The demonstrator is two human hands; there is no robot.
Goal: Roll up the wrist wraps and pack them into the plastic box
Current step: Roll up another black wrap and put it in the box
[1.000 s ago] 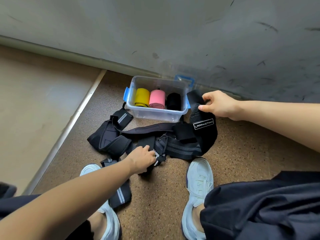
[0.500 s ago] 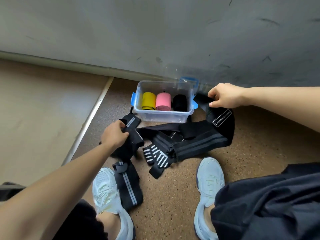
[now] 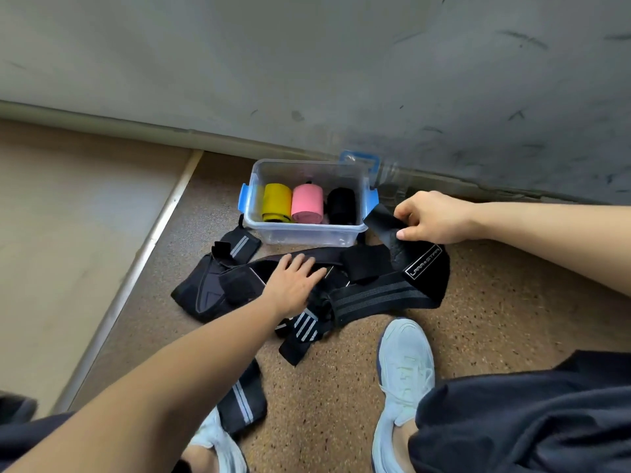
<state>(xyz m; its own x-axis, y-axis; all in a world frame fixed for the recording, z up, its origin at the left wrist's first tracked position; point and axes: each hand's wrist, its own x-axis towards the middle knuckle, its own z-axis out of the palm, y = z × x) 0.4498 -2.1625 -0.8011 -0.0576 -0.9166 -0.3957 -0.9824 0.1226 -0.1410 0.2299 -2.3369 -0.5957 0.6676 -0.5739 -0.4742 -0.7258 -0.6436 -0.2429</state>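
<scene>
A clear plastic box (image 3: 309, 233) with blue latches stands on the speckled floor by the wall. Inside it lie a yellow roll (image 3: 276, 206), a pink roll (image 3: 306, 208) and a black roll (image 3: 341, 205). In front of the box sprawls a tangle of black wrist wraps (image 3: 372, 297) with grey stripes. My right hand (image 3: 428, 218) pinches the end of one black wrap with a white label (image 3: 423, 268), just right of the box. My left hand (image 3: 293, 283) rests flat, fingers spread, on top of the tangle.
A grey scuffed wall runs behind the box. A metal strip (image 3: 136, 268) divides the speckled floor from a beige floor on the left. My two pale sneakers (image 3: 403, 377) stand near the pile; another striped wrap (image 3: 242, 401) lies by the left foot.
My left hand has let go of the bundle on the left and moved right onto the middle of the pile, fingers now spread. My right hand keeps its hold on the labelled wrap.
</scene>
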